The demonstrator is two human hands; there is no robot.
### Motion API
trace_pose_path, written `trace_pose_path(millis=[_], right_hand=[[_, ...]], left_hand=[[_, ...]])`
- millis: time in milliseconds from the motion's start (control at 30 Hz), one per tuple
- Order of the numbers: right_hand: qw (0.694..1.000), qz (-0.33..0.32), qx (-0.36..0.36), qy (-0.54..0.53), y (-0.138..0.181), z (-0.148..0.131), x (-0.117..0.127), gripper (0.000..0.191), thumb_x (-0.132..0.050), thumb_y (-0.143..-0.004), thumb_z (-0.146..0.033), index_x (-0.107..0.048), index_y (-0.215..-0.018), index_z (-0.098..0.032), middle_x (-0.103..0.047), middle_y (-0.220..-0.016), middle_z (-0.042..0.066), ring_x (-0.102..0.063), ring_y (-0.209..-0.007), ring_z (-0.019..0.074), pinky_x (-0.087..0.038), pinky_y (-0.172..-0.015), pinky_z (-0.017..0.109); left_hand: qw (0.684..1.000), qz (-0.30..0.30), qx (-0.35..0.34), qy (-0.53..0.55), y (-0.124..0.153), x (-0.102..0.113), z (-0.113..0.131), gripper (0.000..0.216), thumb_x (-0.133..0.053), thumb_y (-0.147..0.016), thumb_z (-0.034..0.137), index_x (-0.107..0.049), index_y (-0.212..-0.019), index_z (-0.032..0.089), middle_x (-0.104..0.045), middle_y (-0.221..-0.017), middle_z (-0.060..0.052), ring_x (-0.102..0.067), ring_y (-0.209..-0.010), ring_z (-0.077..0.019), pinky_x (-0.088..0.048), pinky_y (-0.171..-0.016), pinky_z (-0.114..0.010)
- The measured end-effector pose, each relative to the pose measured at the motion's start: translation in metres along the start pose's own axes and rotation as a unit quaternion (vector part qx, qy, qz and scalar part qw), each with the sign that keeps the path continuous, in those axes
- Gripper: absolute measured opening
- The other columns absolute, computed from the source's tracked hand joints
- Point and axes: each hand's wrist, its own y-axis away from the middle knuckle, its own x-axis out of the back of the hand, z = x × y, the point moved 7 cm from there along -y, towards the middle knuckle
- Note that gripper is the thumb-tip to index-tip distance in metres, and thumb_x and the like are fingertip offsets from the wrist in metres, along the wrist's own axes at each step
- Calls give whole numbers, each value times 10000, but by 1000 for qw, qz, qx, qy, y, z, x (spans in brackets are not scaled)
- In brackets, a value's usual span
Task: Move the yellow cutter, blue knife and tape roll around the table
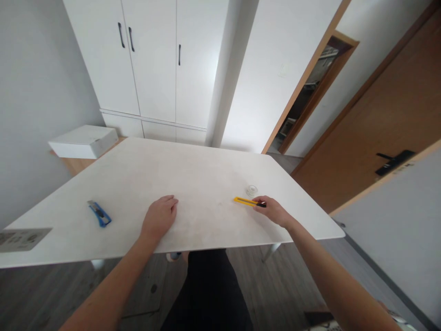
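Note:
My right hand (273, 209) rests on the white table (193, 184) toward its right side, fingers closed around the black end of a yellow utility knife (245, 201) that lies flat and points left. Just behind the knife sits a small roll of clear tape (252, 189). My left hand (159, 217) lies palm down on the table near its front edge, fingers together, holding nothing. A blue utility knife (99, 214) lies well to the left of that hand.
A grey printed sheet (22, 239) lies at the table's front left corner. A white box (84, 141) sits on a low wooden surface behind the left side. White cupboards stand at the back; a wooden door and an open doorway are on the right.

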Motion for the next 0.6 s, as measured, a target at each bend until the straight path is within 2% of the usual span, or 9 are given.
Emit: trace_pose_path(millis=[100, 200, 300, 500, 600], right_hand=[[999, 3, 13, 48, -2, 25, 16, 274, -643, -828, -295, -682, -1095, -250, -703, -1091, 31, -651, -995, 193, -494, -903, 317], [990, -8, 32, 134, -8, 28, 16, 241, -632, -841, -255, -694, -1073, -243, -706, -1089, 39, -643, -1009, 204, -483, -917, 328], [978, -2, 20, 208, -15, 30, 11, 257, -593, -855, -191, -696, -1086, -231, -699, -1143, 61, -616, -1084, 223, -456, -955, 340], [983, 20, -20, 183, -16, 45, 6, 324, -581, -872, -175, -651, -1185, -223, -656, -1266, 69, -590, -1161, 204, -427, -1004, 306], [975, 49, -32, 214, -9, 35, 8, 325, -574, -874, -172, -646, -1187, -221, -638, -1293, 82, -575, -1183, 228, -435, -991, 329]], left_hand=[[1000, 3, 1, -1, 0, 2, 1, 380, -406, -901, 274, -748, -1050, 205, -712, -1208, -107, -650, -1139, -252, -479, -1059, -419], [1000, 0, -2, -10, 0, 3, 1, 391, -398, -896, 276, -743, -1067, 207, -712, -1215, -98, -646, -1151, -238, -475, -1065, -407], [1000, -4, -8, -16, 1, 3, 2, 412, -379, -903, 280, -744, -1071, 191, -710, -1216, -108, -647, -1150, -239, -475, -1065, -405], [1000, -3, -11, -11, 1, 3, 1, 431, -366, -910, 291, -744, -1073, 164, -704, -1224, -123, -649, -1149, -252, -474, -1068, -406], [1000, 2, -8, -7, 0, 1, -1, 404, -385, -907, 284, -745, -1063, 190, -709, -1216, -108, -650, -1146, -252, -476, -1066, -412]])
